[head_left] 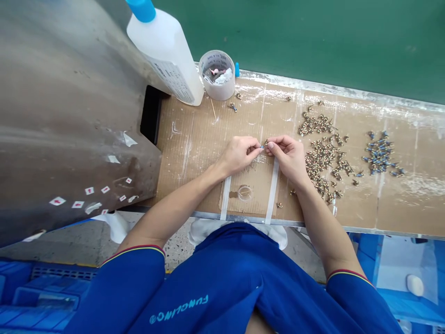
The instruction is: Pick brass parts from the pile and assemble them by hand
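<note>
From the head camera, a counter (417, 204) runs across, topped with cardboard under shiny clear tape. Over its middle, the left hand (242, 153) has thumb and forefinger pinched on a tiny blue bit (262, 147); the right hand (288, 155), fingertips closed just beside it, grips a small brass piece (266, 143). Right of them lie a loose heap of brass parts (321, 160) and a smaller blue-and-brass pile (378, 153). A clear round dish (245, 193) sits near the front edge. At the back left stand a white bottle (170, 51) (blue-capped) and a tub (219, 91) of scraps. A stickered metal panel (69, 116) rises at left; beyond the counter spreads a green surface (313, 46). Below are speckled floor (178, 236) and blue crates (45, 294).
</note>
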Demonstrator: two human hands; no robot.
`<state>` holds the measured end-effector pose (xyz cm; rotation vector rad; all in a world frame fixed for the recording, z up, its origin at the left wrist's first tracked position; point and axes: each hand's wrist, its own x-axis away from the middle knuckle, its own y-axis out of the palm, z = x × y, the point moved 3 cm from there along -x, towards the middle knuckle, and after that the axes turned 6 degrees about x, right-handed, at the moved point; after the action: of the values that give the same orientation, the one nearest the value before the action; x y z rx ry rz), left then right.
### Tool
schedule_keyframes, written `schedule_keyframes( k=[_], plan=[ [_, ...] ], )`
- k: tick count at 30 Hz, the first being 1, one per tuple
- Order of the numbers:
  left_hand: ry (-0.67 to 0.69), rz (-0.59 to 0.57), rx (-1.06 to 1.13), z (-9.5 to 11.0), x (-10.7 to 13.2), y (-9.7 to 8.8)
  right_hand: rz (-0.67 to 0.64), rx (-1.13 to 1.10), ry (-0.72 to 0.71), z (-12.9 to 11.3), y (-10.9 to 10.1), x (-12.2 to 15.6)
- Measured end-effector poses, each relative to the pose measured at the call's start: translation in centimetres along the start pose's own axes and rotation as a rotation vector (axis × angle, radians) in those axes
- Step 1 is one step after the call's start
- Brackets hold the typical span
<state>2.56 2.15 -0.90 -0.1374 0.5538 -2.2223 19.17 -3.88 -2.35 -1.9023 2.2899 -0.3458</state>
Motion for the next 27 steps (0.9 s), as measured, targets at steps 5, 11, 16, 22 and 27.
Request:
schedule_keyframes(
  k=[5, 11, 16, 22, 27],
  plan=[
    [0.030, -0.010, -0.008, -0.1, 0.0, 0.1, 0.003, -0.001, 0.006, -0.3, 0.2, 0.1],
    [0.098, 0.027, -0.012, -0.6, 0.2, 0.2, -0.021, 0.010, 0.028, -0.9, 0.1, 0.3],
    [0.192, 0.028, -0.002, -0.7, 0.1, 0.2, -0.046, 0.002, 0.019, -0.9, 0.1, 0.3],
    [0.258, 0.043, 0.090, -0.4, 0.2, 0.1, -0.077, -0.019, -0.023, -1.2, 0.3, 0.5],
    [0.280, 0.011, 0.057, -0.6, 0.4, 0.1, -0.117, -0.003, -0.054, -1.3, 0.5, 0.7]
  ],
)
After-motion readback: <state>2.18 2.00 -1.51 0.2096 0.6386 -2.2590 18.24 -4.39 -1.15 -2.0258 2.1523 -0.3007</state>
